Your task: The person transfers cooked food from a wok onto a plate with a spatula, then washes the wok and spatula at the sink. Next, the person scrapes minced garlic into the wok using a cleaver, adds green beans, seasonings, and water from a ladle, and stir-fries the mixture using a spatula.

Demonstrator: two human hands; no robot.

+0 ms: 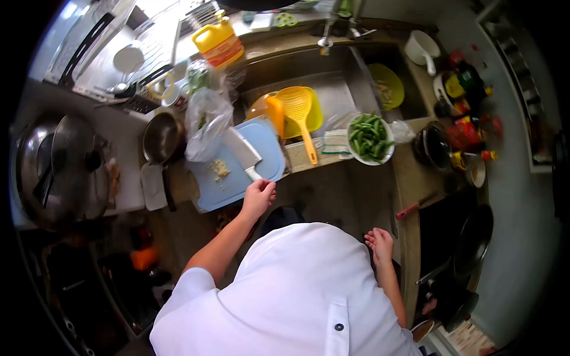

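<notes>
My left hand (259, 197) is by the front edge of a blue cutting board (231, 187), its fingers curled together at the handle end of a knife (241, 149). Whether it touches the handle is unclear, and the inside of the fingers is hidden. The knife lies on the board with its blade pointing away from me. Chopped pale pieces (219, 170) are left of the knife. My right hand (380, 243) hangs beside my body near the right counter, its fingers loosely bent and apart, with nothing visible in them.
A sink (338, 74) lies ahead, with a yellow strainer (295, 104) at its front. A bowl of green peppers (369, 139) sits on its front edge. Plastic bags (208, 121) and a pan (161, 137) are left; a red-handled tool (408, 211) and bottles (466, 83) are right.
</notes>
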